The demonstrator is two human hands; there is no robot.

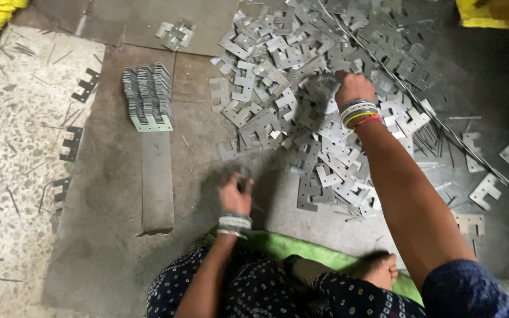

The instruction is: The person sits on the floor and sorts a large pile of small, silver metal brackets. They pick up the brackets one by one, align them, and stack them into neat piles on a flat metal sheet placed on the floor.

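right hand (pixel 353 87) reaches far out into the big pile of flat metal pieces (pixel 301 100) on the floor. its fingers point down into the pile, and i cannot tell if they grip a piece or just touch. bangles (pixel 358 112) sit on that wrist. left hand (pixel 234 194) is close to the body, curled around something small and grey, but it is blurry, so i cannot tell what it is. it has bangles too.

left of the pile, a neat stack of the same metal pieces (pixel 147 94) stands on edge at the far end of a long flat bar (pixel 157 179). more pieces lie loose on the speckled floor (pixel 25 118) at the left. a green cloth (pixel 301 250) lies across the lap, over dark dotted clothes (pixel 266 291).
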